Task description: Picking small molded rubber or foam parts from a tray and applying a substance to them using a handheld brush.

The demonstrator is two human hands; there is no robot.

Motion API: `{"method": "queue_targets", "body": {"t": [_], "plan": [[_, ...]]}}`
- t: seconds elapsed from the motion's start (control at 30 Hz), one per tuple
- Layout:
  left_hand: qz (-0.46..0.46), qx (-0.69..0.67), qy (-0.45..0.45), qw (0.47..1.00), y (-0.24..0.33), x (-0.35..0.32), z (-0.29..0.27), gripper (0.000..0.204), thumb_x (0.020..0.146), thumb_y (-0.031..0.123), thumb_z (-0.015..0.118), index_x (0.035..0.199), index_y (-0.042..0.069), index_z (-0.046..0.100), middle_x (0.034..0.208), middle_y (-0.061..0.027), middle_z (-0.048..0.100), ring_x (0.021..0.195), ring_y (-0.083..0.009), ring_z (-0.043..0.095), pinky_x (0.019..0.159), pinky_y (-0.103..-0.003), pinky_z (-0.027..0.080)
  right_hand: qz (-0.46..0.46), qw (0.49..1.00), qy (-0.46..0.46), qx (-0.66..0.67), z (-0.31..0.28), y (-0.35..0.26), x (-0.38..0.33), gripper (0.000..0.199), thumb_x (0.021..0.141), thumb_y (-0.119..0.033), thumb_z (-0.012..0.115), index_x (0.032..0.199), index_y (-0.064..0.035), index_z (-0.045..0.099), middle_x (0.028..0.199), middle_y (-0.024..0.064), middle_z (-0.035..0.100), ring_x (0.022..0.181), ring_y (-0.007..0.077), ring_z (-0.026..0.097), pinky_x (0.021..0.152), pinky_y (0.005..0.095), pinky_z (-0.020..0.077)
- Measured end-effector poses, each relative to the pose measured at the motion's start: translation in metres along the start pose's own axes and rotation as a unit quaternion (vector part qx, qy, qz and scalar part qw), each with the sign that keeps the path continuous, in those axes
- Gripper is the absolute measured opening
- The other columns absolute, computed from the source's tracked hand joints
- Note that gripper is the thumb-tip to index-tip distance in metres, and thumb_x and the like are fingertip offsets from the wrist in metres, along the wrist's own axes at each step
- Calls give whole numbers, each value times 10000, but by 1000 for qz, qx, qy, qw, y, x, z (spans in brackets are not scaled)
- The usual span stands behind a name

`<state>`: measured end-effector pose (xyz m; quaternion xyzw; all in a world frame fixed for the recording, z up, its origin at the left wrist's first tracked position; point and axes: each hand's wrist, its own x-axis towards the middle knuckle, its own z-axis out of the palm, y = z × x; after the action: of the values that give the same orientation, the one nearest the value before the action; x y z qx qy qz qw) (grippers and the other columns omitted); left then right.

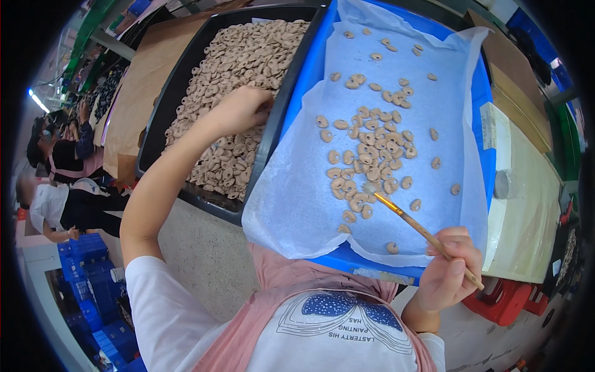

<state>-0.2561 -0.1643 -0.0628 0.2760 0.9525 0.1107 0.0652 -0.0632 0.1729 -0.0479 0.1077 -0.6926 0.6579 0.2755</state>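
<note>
- The left hand [242, 108] lies on the heap of tan ring-shaped pieces [238, 68] in the black tray [162, 102]; its fingertips are hidden, so any grasp cannot be told.
- The paintbrush [421, 230] passes inside the right hand [449, 270], its middle covered by the fingers.
- The blue tray [480, 93] is mostly covered by white paper [291, 186].
- At nine o'clock, people [59, 161] are small and blurred.
- At three o'clock, the things beyond the pale board [527, 204] are cut by the dark rim.
</note>
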Motion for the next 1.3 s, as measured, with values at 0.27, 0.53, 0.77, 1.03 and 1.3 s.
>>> {"method": "queue_targets", "body": {"t": [0.27,0.53,0.77,1.03,1.3], "plan": [[-98,-81,72,989,-5,-3,-14,137,703,105,624,798,7,639,705,-144,626,660,-257,614,644,-324,481,27,999,37,23,2,4,-3,243,862,-225,462,842,7,531,627,112,507,607,189,474,491,251,379],[-97,-444,103,885,26,-17,-45,196,805,156,611,928,17,545,784,-42,599,696,-77,573,646,-198,471,65,995,61,39,4,3,1,229,858,-188,424,860,17,525,621,122,502,603,180,463,489,240,369],[-144,-441,102,880,38,-22,-51,213,842,201,568,964,27,550,873,-72,620,787,-99,595,699,-209,480,70,994,71,42,3,2,0,227,860,-183,427,859,21,526,630,122,502,604,182,467,489,243,380],[-190,-313,178,913,26,-23,-49,171,814,200,608,877,41,598,686,39,530,586,-17,438,512,-162,336,86,992,76,54,2,2,1,242,862,-202,451,848,27,527,655,140,515,601,182,480,483,245,386],[-100,-582,89,802,76,-17,-48,137,811,147,604,877,40,550,805,-53,596,642,-66,566,575,-175,463,92,991,76,67,-1,4,-1,263,855,-221,508,887,38,543,705,161,560,625,189,518,477,250,398]]}}
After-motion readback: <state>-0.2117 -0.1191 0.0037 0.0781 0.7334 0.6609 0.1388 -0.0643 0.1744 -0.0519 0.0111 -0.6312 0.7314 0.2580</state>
